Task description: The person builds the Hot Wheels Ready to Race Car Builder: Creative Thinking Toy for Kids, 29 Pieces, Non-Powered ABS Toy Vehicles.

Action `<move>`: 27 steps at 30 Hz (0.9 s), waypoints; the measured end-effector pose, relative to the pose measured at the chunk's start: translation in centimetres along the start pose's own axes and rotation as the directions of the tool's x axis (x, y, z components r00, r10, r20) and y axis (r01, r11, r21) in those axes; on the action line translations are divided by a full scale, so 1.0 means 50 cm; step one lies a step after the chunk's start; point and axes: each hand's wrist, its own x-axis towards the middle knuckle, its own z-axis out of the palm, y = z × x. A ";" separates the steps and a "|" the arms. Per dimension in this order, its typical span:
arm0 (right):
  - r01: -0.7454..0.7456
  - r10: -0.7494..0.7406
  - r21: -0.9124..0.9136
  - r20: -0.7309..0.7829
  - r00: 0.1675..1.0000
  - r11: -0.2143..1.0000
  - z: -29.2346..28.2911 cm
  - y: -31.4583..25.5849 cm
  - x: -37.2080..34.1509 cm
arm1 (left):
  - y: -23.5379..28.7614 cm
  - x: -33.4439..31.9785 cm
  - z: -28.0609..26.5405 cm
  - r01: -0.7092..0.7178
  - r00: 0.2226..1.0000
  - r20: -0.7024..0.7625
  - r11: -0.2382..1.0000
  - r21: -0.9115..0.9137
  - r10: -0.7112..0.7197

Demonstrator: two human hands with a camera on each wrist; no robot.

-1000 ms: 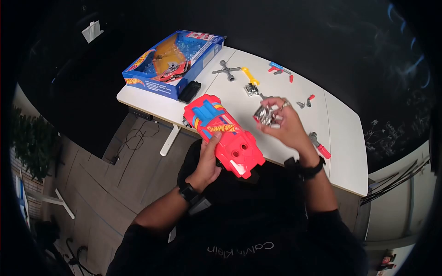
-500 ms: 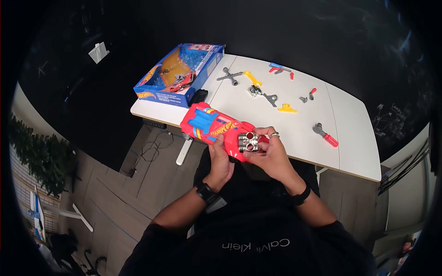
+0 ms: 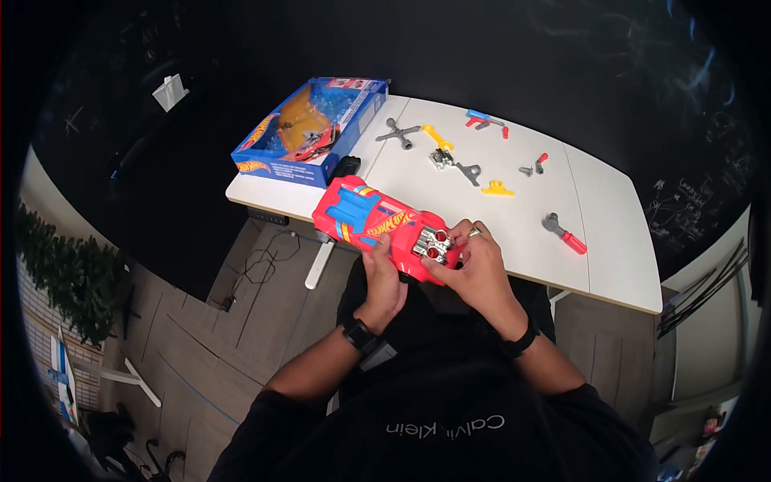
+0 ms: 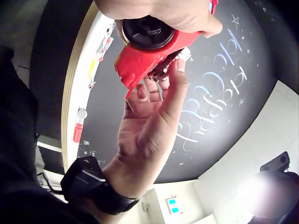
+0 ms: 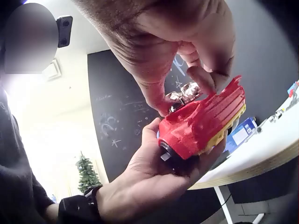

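A red toy car [image 3: 377,221] with a blue windshield and yellow lettering is held before the body, off the table's near edge. My left hand [image 3: 384,281] grips it from below and the side, thumb on top. On the car's hood lies a chrome toy engine [image 3: 434,243] with two round red-centred openings. My right hand [image 3: 480,273] pinches the engine between thumb and fingers, right at the car's front end. In the left wrist view a black wheel [image 4: 148,32] shows under the left hand. The engine's underside is hidden.
On the white table [image 3: 530,265] stands a blue Hot Wheels box [image 3: 353,140]. Nearby lie a grey cross wrench [image 3: 397,134], a yellow wrench [image 3: 438,136], another chrome piece [image 3: 441,158], a yellow part [image 3: 498,189], a red-handled tool [image 3: 564,233] and several smaller pieces.
The right hand has brought the chrome engine from over the table onto the car's hood. Over the last half second, the engine has turned slightly and sits closer against the car.
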 end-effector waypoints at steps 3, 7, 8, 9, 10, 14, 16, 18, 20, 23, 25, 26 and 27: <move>0.043 -0.041 -0.079 0.025 0.999 0.996 0.000 0.001 0.003 | 0.003 0.000 -0.001 0.026 0.999 0.028 1.000 -0.004 -0.026; -0.090 0.100 -0.124 0.071 0.992 0.988 -0.014 -0.020 0.011 | 0.016 -0.004 0.016 0.073 0.997 0.041 0.996 -0.044 -0.071; -0.093 0.102 -0.127 0.070 0.992 0.988 -0.014 -0.022 0.014 | 0.017 -0.005 0.022 0.041 0.998 0.040 0.998 0.050 -0.043; -0.066 0.080 -0.159 0.077 0.994 0.985 -0.014 -0.024 0.018 | 0.016 -0.006 0.025 0.008 0.999 0.042 0.990 0.143 -0.014; -0.039 0.056 -0.191 0.086 0.995 0.981 -0.015 -0.023 0.021 | 0.014 -0.004 0.021 0.009 0.999 0.043 0.990 0.141 -0.015; 0.128 -0.108 -0.292 0.083 0.991 0.948 -0.024 -0.013 0.056 | 0.013 0.000 0.015 0.035 0.996 0.078 0.985 0.168 -0.049; 0.012 0.018 -0.099 0.301 0.954 0.995 -0.062 -0.002 0.098 | 0.013 -0.002 0.015 0.034 0.998 0.052 0.988 0.151 -0.042; -0.014 0.000 0.041 0.323 0.946 0.999 -0.094 0.052 0.152 | 0.013 0.000 0.009 0.110 0.994 -0.011 0.994 -0.002 -0.110; -0.098 0.110 -0.077 0.176 0.978 0.992 -0.131 0.075 0.200 | 0.011 0.001 0.005 0.104 0.994 -0.027 0.994 0.019 -0.103; -0.204 0.277 -0.519 0.067 0.958 0.830 -0.161 0.198 0.263 | 0.008 0.000 0.005 0.028 0.998 -0.050 0.997 0.072 -0.024; -0.215 0.318 -0.688 0.024 0.948 0.693 -0.187 0.296 0.295 | 0.003 0.001 0.000 0.042 0.992 -0.123 0.997 0.072 -0.033; -0.190 0.276 -0.698 0.011 0.961 0.690 -0.205 0.365 0.309 | 0.003 0.004 -0.001 0.048 0.991 -0.126 0.997 0.060 -0.040; -0.168 0.239 -0.708 0.002 0.971 0.686 -0.224 0.430 0.321 | 0.007 0.003 -0.005 0.053 0.994 -0.099 0.997 0.062 -0.047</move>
